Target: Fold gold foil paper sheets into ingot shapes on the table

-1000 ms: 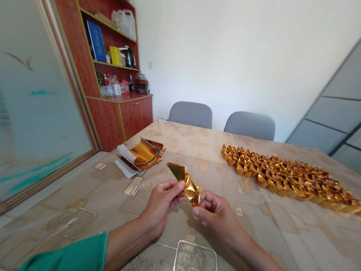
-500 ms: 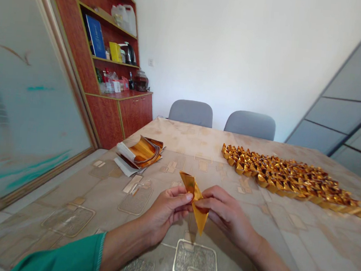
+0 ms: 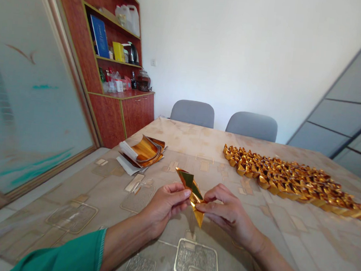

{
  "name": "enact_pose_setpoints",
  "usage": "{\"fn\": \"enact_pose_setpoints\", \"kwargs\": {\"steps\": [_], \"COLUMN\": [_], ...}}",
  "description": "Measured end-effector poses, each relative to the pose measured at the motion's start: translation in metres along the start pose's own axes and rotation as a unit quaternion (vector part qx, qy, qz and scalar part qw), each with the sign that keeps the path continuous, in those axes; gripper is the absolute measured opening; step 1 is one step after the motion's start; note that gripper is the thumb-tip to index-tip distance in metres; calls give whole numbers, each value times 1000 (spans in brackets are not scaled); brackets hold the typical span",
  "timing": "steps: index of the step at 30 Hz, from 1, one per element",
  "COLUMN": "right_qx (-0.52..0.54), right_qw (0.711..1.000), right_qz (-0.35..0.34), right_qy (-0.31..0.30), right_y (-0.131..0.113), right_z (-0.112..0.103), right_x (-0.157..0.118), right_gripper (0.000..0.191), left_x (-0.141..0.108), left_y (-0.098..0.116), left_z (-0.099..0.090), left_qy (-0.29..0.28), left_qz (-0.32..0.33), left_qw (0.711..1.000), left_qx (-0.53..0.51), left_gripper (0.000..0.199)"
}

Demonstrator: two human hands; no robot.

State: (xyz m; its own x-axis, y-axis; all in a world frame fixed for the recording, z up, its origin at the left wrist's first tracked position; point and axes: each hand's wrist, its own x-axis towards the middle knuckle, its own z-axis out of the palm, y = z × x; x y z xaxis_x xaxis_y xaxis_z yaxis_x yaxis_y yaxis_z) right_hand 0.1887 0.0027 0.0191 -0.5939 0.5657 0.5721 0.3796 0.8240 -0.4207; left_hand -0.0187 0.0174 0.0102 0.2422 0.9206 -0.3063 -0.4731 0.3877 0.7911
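Between my two hands, above the tablecloth, is a folded gold foil paper (image 3: 196, 192) with pointed ends, one tip up and to the left, the other down. My left hand (image 3: 170, 202) pinches its left side, thumb on top. My right hand (image 3: 224, 210) grips its lower right part between thumb and fingers; some of those fingers are hidden. Off to the right stand rows of finished-looking gold foil ingots (image 3: 291, 180), packed close together. A stack of loose gold foil sheets (image 3: 147, 150), curled over on itself, lies beyond my left hand.
The table (image 3: 193, 136) has a patterned cloth under a clear cover. Two grey chairs (image 3: 193, 112) stand at its far side. A red-brown cabinet (image 3: 112, 116) with shelves of bottles and a kettle is at the left, near a frosted glass door (image 3: 43, 96).
The foil paper has turned in my hands, its upper flap now opened and its lower point shorter. My right fingers have shifted slightly on it. The view has moved slightly.
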Motion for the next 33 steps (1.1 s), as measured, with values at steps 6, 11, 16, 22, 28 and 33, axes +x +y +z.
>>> {"fn": "enact_pose_setpoints", "kwargs": {"steps": [6, 11, 16, 22, 28, 33], "right_qx": [125, 193, 234, 213, 158, 142], "right_qw": [985, 946, 906, 905, 920, 924], "right_qz": [103, 220, 305, 308, 298, 301], "right_qy": [61, 142, 177, 203, 197, 187], "right_y": [-10, -17, -22, -26, -26, -26], "right_z": [10, 24, 33, 38, 40, 39], "right_x": [6, 9, 10, 10, 8, 9], "right_gripper": [5, 16, 22, 22, 21, 20], "left_x": [-6, -11, -14, -14, -12, -13], "left_y": [-5, -7, -7, -11, -13, -13], "left_z": [4, 7, 9, 9, 7, 6], "left_qy": [-25, -30, -27, -25, -38, -44], "left_qz": [52, 67, 103, 118, 132, 121], "left_qw": [997, 996, 992, 988, 984, 986], "left_qx": [45, 46, 67, 92, 112, 108], "left_gripper": [38, 34, 29, 25, 25, 26]}}
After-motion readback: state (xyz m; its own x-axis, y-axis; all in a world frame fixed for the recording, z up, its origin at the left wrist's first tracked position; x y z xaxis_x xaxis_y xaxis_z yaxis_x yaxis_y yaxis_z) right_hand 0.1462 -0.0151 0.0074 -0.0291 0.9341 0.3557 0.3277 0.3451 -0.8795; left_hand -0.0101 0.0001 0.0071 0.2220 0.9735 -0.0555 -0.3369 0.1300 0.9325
